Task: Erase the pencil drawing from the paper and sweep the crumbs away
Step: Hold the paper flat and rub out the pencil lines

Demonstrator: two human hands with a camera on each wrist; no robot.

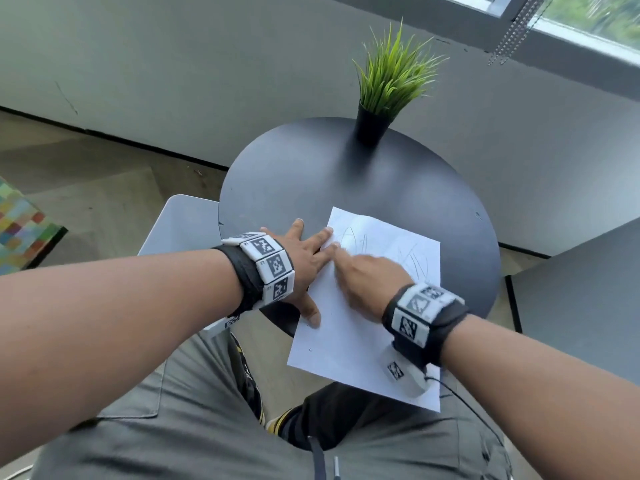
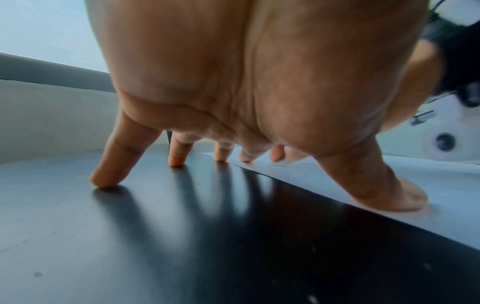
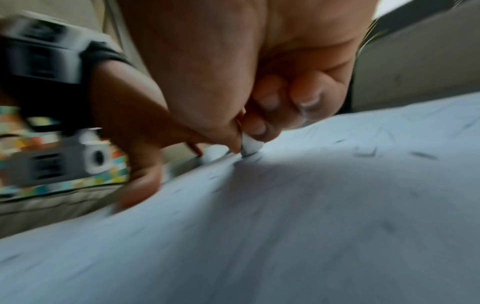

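Note:
A white paper [image 1: 349, 327] with faint pencil lines [image 1: 412, 258] lies on the round black table [image 1: 311, 174], its near end hanging over the edge. My left hand [image 1: 304, 261] is spread flat, thumb and two fingertips pressing the sheet's left edge, the other fingers [image 2: 111, 174] on the table. My right hand [image 1: 367, 275] pinches a small white eraser [image 3: 250, 145] and presses its tip onto the paper [image 3: 285, 226] near the top-left corner. Dark crumbs [image 3: 423, 154] are scattered on the sheet. The right wrist view is motion-blurred.
A black pot with green grass [image 1: 372, 123] stands at the table's far edge. A white chair [image 1: 180, 223] sits to the left, a grey surface [image 1: 581, 306] to the right. A grey wall runs behind.

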